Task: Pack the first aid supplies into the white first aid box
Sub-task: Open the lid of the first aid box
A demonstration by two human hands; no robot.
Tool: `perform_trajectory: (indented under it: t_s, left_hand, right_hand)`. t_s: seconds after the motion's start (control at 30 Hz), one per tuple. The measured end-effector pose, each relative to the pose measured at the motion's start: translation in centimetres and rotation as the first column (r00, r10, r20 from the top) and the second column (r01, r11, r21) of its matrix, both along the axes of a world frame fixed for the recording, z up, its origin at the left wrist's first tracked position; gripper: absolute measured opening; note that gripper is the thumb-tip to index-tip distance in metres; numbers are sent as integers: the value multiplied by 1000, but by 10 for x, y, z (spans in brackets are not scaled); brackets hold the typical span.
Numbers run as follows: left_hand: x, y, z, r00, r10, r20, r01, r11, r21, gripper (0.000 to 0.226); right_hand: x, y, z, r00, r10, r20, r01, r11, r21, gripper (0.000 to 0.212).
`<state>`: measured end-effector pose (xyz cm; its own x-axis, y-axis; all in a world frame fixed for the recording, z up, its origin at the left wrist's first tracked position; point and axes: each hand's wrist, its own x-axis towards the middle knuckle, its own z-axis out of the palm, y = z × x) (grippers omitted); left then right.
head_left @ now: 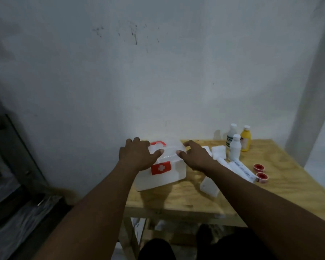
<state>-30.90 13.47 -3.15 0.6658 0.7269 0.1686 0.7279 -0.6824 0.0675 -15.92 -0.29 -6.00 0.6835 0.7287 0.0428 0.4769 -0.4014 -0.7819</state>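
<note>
2 hands grip the first aid box's translucent lid (170,149): the left hand (137,154) curls its fingers over the far left edge with its thumb flat on top, and the right hand (195,156) hooks its fingers over the far right edge, thumb also pressed on top. The white first aid box (165,180) sits at the left end of the plywood table (270,186), close to the wall, with a red handle (159,143) and a red cross label (161,167) facing the person. To its right lie gauze pads (219,150), wrapped bandage rolls (242,169), a white packet (209,185) and 2 red tape rolls (259,167). Behind them stand 2 white bottles (235,148) and 1 yellow bottle (245,140).
</note>
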Motion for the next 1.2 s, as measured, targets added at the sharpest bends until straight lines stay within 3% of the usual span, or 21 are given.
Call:
perform_trajectory:
  t_s: [0.1, 0.17, 0.23, 0.3, 0.37, 0.4, 0.6, 0.87, 0.97, 1.07, 1.2]
  left_hand:
    - [2, -5, -1, 1000, 5, 9, -5, 999, 47, 80]
    - [4, -7, -2, 999, -10, 32, 7, 997, 76, 72]
    - [5, -11, -4, 998, -13, 60, 7, 995, 100, 66]
    - [7, -15, -7, 998, -1, 64, -7, 991, 133, 64]
    - [8, -16, -10, 998, 8, 61, -18, 987, 163, 64]
    - [8, -16, -11, 998, 12, 59, -22, 985, 172, 64]
    - [8, -14, -17, 999, 6, 44, -16, 977, 210, 65]
    - [8, -18, -27, 994, -10, 107, -19, 964, 267, 59]
    - [3, -19, -29, 993, -38, 109, 6, 959, 283, 65]
    - [-10, -16, -38, 977, -191, 92, 157, 943, 295, 74]
    - [-15, -10, -50, 932, -325, 160, 270, 917, 294, 79]
  right_hand:
    - [-2, 3, -7, 984, -159, -85, 159, 987, -12, 70]
    - [-7, 8, -11, 930, -256, -263, 265, 964, -3, 72]
    - [-14, 13, -14, 806, -279, -522, 335, 942, 14, 68]
    - [-24, 16, -13, 638, -202, -743, 352, 935, 49, 58]
    - [-33, 19, -13, 496, -122, -860, 353, 933, 71, 48]
    - [-36, 21, -14, 470, -108, -876, 358, 931, 77, 48]
    - [-42, 27, -30, 596, -186, -781, 408, 908, 96, 56]
    - [-38, 32, -14, 648, -167, -743, 478, 849, 226, 34]
    - [-38, 23, -12, 701, -139, -699, 413, 879, 239, 31]
    - [-28, 9, 2, 746, -56, -664, 331, 895, 297, 27]
    - [-11, -4, 24, 841, 70, -536, 92, 958, 270, 23]
